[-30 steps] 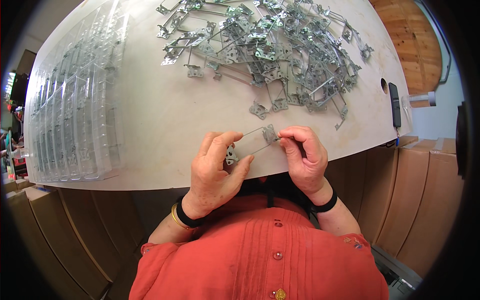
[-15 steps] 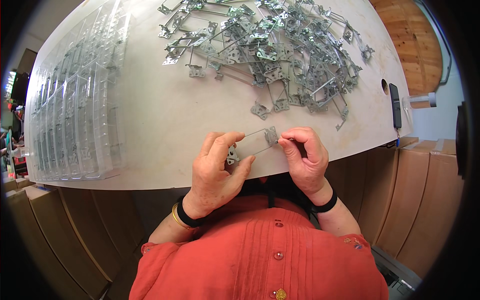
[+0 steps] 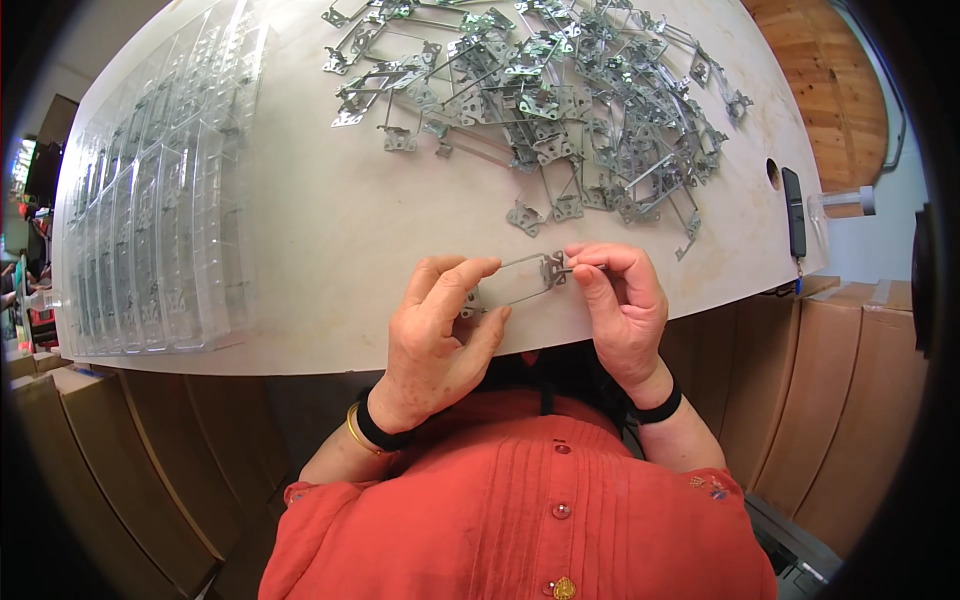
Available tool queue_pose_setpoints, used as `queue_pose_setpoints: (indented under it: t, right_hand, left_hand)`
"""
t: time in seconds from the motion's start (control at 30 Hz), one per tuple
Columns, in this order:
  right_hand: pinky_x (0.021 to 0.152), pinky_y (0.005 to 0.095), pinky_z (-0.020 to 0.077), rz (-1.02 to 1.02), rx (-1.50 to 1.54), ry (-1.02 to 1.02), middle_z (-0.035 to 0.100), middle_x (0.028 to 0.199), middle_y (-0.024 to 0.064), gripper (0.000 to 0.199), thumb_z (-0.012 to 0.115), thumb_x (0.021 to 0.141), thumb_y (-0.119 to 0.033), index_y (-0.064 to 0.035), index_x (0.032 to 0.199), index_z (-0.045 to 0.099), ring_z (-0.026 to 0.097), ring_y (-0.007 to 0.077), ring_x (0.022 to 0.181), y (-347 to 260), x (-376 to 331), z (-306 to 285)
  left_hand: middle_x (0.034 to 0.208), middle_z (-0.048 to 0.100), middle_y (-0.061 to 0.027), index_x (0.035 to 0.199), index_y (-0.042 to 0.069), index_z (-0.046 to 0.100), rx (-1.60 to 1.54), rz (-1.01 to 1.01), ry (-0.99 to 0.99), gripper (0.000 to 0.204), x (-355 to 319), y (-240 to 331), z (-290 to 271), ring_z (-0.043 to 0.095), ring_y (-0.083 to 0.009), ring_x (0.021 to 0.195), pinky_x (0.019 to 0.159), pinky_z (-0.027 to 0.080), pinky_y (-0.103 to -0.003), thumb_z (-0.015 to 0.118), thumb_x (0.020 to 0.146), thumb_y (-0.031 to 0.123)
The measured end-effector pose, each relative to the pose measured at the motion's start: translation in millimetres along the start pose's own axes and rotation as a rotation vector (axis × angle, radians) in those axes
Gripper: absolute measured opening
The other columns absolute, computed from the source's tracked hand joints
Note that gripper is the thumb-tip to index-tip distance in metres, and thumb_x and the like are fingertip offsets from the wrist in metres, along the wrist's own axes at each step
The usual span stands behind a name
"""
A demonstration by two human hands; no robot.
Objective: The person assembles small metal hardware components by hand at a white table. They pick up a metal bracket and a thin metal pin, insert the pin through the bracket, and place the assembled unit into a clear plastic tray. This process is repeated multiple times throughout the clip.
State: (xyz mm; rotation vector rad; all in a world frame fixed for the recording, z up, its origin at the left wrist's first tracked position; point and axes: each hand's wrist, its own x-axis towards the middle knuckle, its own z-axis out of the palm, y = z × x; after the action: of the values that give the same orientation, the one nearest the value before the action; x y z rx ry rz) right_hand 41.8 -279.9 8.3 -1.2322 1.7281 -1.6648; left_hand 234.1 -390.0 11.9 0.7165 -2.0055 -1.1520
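Between my hands, just above the near edge of the table, is a metal bracket assembly (image 3: 553,269): two small stamped plates joined by thin parallel rods. My left hand (image 3: 430,325) closes round its left end, with thumb and fingers on either side of the plate, which they partly cover. At the other end my right hand (image 3: 628,305) pinches with thumb and forefinger at the right plate. A small thin piece seems to be in that pinch, but the fingertips hide most of it. Beyond my hands lies a heap of similar metal brackets (image 3: 540,105).
Clear plastic trays (image 3: 165,240) with compartments stand at the left of the white table (image 3: 310,230). A dark phone-like device (image 3: 794,212) lies at the right edge by a clear cylinder (image 3: 840,204). Cardboard boxes (image 3: 815,370) stand below the table on both sides.
The right plate of the bracket assembly has turned and now shows darker, more edge-on. My right hand has shifted slightly right and up, still pinching. My left hand keeps its hold.
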Motion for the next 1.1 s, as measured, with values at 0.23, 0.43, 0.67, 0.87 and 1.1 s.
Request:
queue_pose_setpoints:
  t: [0.23,0.43,0.67,0.87,1.1]
  right_hand:
    - [0.085,0.0261,0.0530,-0.011,-0.014,-0.040,0.071,0.106,0.0081,0.010,0.073,0.103,-0.005,-0.0014,0.110,0.065,0.066,0.0136,0.095,3,3,7]
    - [0.074,0.0252,0.0515,0.034,-0.039,-0.114,0.069,0.097,0.0045,0.009,0.074,0.101,-0.004,-0.0023,0.106,0.066,0.062,0.0110,0.082,-7,-3,4]
    - [0.071,0.0284,0.0536,-0.031,-0.100,-0.239,0.071,0.095,0.0076,0.010,0.076,0.098,-0.003,-0.0033,0.104,0.068,0.067,0.0165,0.081,-16,-5,10]
    - [0.070,0.0294,0.0552,-0.015,-0.085,-0.258,0.071,0.095,0.0083,0.011,0.077,0.098,-0.003,-0.0032,0.104,0.068,0.069,0.0173,0.080,-18,-5,15]
    - [0.073,0.0270,0.0555,-0.015,-0.068,-0.237,0.071,0.096,0.0070,0.010,0.075,0.100,-0.004,-0.0028,0.106,0.068,0.069,0.0149,0.082,-14,-5,13]
  left_hand:
    - [0.121,0.060,-0.0086,0.130,0.000,0.068,-0.036,-0.132,-0.010,0.041,-2,5,-4,0.053,-0.0068,0.081,0.061,0.048,-0.021,0.075,0.090,-0.005]
    - [0.133,0.052,-0.0099,0.137,-0.004,0.060,-0.110,-0.148,0.073,0.044,-6,-4,1,0.055,-0.0077,0.090,0.066,0.054,-0.021,0.071,0.094,-0.008]
    - [0.136,0.050,-0.0111,0.139,-0.004,0.055,-0.251,-0.158,0.141,0.046,-6,-7,6,0.064,-0.0122,0.102,0.076,0.061,-0.024,0.068,0.096,-0.012]
    - [0.131,0.055,-0.0138,0.132,-0.004,0.060,-0.158,-0.069,0.162,0.039,-5,-10,9,0.067,-0.0164,0.103,0.079,0.064,-0.027,0.069,0.095,-0.011]
    - [0.121,0.061,-0.0179,0.126,-0.003,0.063,0.117,0.026,0.160,0.041,-3,-1,6,0.064,-0.0282,0.103,0.082,0.058,-0.039,0.080,0.089,0.003]
